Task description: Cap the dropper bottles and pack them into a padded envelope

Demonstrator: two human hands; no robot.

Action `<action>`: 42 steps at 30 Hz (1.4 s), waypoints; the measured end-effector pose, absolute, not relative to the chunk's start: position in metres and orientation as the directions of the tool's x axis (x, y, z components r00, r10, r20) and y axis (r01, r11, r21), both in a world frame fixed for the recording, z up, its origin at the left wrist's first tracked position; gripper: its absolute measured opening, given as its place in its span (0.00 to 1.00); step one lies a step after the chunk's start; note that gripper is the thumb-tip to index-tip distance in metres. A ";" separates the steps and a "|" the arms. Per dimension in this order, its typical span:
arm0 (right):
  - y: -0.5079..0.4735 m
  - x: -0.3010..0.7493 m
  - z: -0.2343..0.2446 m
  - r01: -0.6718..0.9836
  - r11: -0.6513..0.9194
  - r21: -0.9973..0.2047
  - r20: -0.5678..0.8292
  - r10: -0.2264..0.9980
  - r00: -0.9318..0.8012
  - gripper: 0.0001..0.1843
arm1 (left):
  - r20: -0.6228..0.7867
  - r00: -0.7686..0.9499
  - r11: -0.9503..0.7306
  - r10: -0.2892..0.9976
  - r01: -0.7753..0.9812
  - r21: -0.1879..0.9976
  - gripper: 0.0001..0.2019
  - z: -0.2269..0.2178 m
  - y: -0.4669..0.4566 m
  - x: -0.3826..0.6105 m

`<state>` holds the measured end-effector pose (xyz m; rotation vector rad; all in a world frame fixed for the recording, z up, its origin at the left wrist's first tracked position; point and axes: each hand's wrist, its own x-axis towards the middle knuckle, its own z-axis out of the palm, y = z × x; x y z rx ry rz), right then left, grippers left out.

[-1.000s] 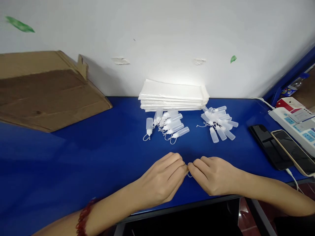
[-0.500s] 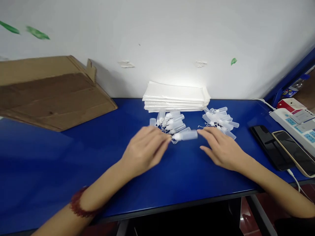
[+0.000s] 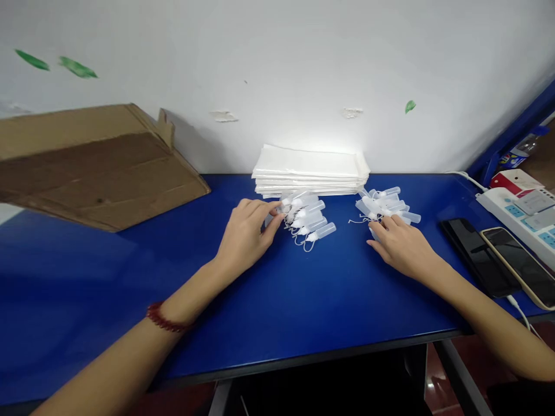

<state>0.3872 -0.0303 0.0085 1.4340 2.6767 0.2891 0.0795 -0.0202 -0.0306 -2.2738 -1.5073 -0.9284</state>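
Observation:
My left hand (image 3: 247, 234) is at the left side of a pile of small translucent plastic dropper bottles (image 3: 310, 218). Its thumb and forefinger close on the tip of one bottle there, partly hidden by the fingers. The bottles have white caps on thin loops, and one bottle (image 3: 321, 231) lies at the pile's front. On the right, my right hand (image 3: 401, 245) reaches into a second pile of the same bottles (image 3: 388, 202). Its fingers and thumb curl round a bottle at the near edge, mostly covered by the hand.
A stack of white flat sleeves (image 3: 310, 164) lies against the wall behind the piles. An open cardboard box (image 3: 99, 173) stands at the left. Two phones (image 3: 479, 257) (image 3: 518, 263) and a white power strip (image 3: 515, 214) are on the right of the blue table (image 3: 303, 312).
The bottle that was between my hands now lies at the front of the left pile. My left hand has shifted left and up to another bottle; my right has moved right to its pile.

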 end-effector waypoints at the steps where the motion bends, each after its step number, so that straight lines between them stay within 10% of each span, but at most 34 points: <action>1: -0.031 0.387 0.008 0.810 0.550 0.204 -0.003 0.828 -0.561 0.12 | 0.623 0.235 -0.412 0.746 0.898 0.155 0.09 -0.028 -0.023 0.080; 7: -0.030 0.389 0.006 0.808 0.575 0.128 0.065 0.808 -0.585 0.15 | 0.653 0.156 -0.369 0.741 0.907 0.202 0.06 -0.011 -0.045 0.091; 20: -0.057 0.376 0.014 0.480 0.871 -0.103 0.394 0.479 -0.785 0.09 | 0.554 0.557 -0.759 0.618 0.606 0.237 0.10 -0.011 -0.084 0.135; 28: -0.054 0.380 0.015 0.448 0.880 -0.157 0.369 0.473 -0.800 0.09 | 0.576 0.596 -0.785 0.559 0.603 0.138 0.03 -0.008 -0.083 0.134; 42: -0.065 0.377 0.022 0.250 0.764 -0.595 0.401 0.552 -0.731 0.09 | 0.620 0.480 -0.780 0.621 0.458 0.426 0.06 -0.003 -0.096 0.145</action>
